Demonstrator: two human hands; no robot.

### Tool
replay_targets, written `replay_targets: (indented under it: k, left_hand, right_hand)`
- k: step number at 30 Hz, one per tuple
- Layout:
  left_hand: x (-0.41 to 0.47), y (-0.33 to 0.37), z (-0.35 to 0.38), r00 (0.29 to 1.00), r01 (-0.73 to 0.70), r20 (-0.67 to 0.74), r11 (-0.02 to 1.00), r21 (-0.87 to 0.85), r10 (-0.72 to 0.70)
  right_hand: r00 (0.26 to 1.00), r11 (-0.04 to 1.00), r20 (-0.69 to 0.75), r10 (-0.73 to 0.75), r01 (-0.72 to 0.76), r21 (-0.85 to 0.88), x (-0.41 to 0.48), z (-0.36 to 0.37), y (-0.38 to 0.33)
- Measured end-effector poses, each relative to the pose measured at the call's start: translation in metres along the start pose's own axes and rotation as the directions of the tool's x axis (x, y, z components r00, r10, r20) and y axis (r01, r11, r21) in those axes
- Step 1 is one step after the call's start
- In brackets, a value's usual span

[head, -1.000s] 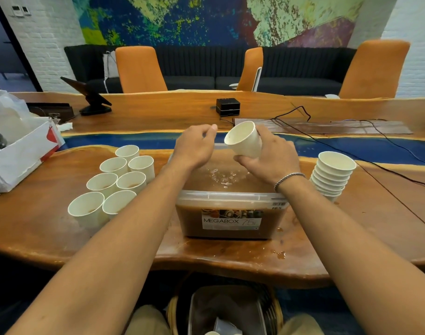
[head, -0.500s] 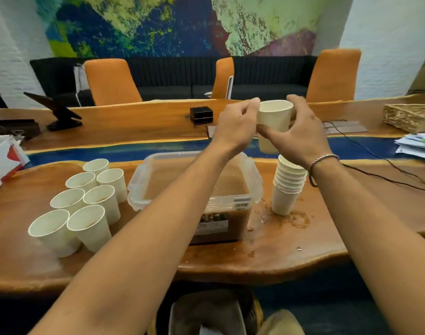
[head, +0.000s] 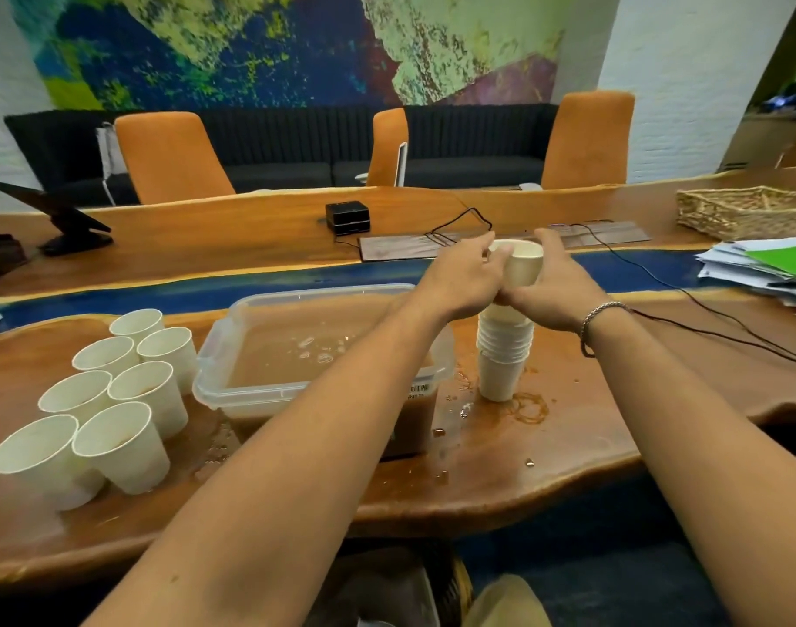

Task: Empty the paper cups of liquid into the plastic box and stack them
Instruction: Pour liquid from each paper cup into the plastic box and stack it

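Gripping one cup (head: pixel 522 267) upright, the left hand (head: pixel 461 282) and right hand (head: pixel 556 282) hold it straight over the stack (head: pixel 504 346). Its hidden base perhaps touches the top rim.

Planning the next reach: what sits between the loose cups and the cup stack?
The plastic box of brown liquid, with the left forearm crossing over it, as the head view shows.

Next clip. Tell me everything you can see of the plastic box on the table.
The plastic box is clear, rectangular with rounded corners and a flanged rim, lidless. It holds brown liquid up near the rim, with bubbles on top. A barcode label shows on its front wall. It stands upright on the wet wooden table between the loose paper cups and the cup stack. The left forearm crosses in front, hiding part.
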State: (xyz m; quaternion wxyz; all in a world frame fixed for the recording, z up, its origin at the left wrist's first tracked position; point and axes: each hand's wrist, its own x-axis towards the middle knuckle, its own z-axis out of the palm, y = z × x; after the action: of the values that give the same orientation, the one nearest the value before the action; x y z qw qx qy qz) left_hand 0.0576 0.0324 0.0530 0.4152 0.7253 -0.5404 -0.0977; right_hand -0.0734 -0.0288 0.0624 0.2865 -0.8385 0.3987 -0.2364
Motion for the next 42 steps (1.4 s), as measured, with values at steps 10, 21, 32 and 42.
replay_targets:
  k: [10, 21, 32, 42]
  left_hand:
    - [-0.004, -0.009, -0.011, 0.987, 0.088, 0.137, 0.993, -0.072, -0.078]
    - [-0.004, -0.020, -0.038, 0.999, 0.032, 0.013, 0.997, -0.070, -0.031]
    - [-0.054, -0.142, -0.201, 0.922, 0.307, -0.331, 0.900, 0.309, -0.201]
    - [-0.096, -0.288, -0.288, 0.680, 0.709, -0.513, 0.647, 0.281, -0.523]
  right_hand:
    - [0.998, 0.995, -0.041, 0.057, -0.060, -0.079, 0.009, 0.009, 0.000]
    - [0.987, 0.988, -0.070, -0.146, 0.141, -0.069, 0.014, 0.024, -0.040]
    - [0.902, 0.919, 0.181, -0.392, 0.391, 0.045, 0.039, 0.170, -0.193]
    - [0.809, 0.896, 0.443, -0.387, 0.443, -0.025, 0.070, 0.299, -0.275]
